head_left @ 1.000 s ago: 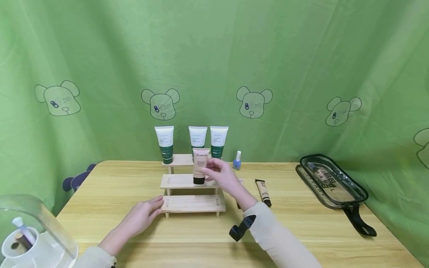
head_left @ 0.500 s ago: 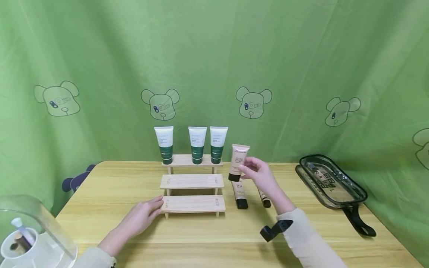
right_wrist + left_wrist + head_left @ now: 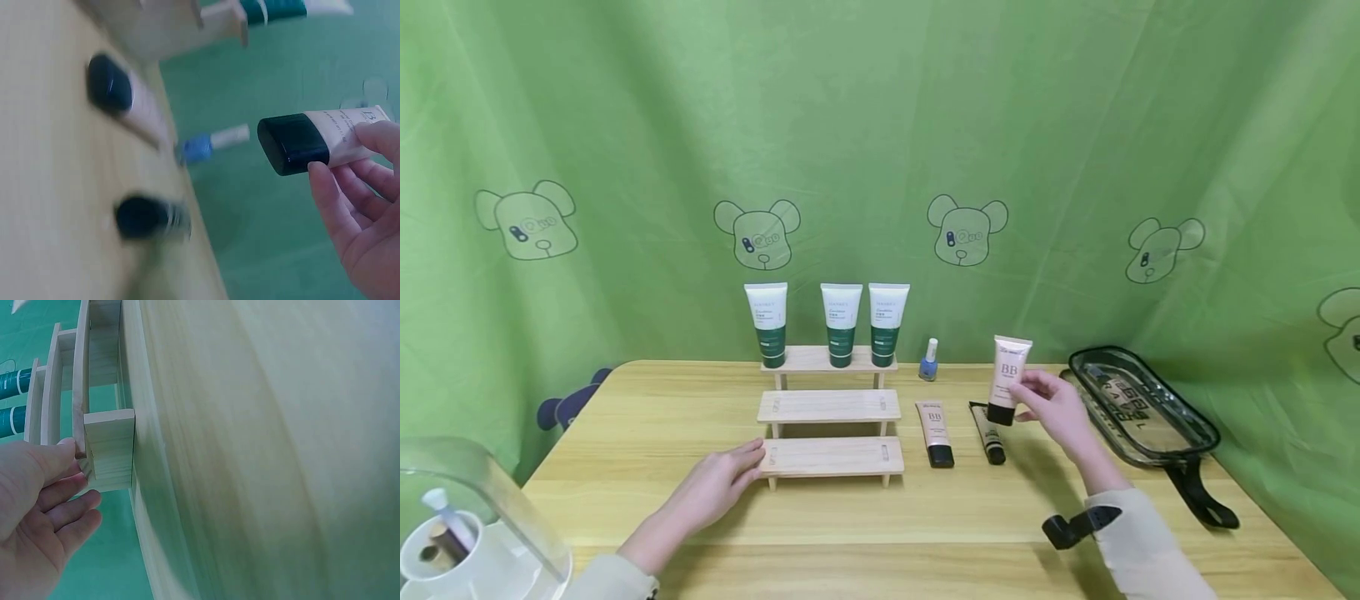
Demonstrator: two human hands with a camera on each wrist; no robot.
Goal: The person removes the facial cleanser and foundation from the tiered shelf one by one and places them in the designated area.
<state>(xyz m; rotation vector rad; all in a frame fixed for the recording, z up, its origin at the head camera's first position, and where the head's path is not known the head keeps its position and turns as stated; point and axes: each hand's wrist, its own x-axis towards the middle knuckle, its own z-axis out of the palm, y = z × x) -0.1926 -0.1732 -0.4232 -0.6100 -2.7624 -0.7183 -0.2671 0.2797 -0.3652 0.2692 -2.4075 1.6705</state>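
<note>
My right hand [image 3: 1056, 406] pinches a pink BB cream tube [image 3: 1008, 379], black cap down, above the right part of the table. In the right wrist view the thumb and fingers hold the tube [image 3: 350, 134] just past its cap. My left hand [image 3: 718, 487] grips the left end of the lowest step of a wooden tiered stand [image 3: 835, 456]; in the left wrist view the thumb [image 3: 59, 456] lies along the step's end, the other fingers curling below. Another pink BB cream tube [image 3: 934, 433] and a beige tube with a black cap [image 3: 988, 433] lie on the table.
Several white-and-green tubes [image 3: 842, 325] stand on the top step. Behind the lying tubes is a blue nail polish bottle [image 3: 928, 361]. A transparent pouch with black trim [image 3: 1142, 408] lies at right, and a clear-domed holder [image 3: 482, 525] stands front left.
My right hand has carried the BB cream tube from the middle step to the right, past the lying tubes. The left hand stays at the stand.
</note>
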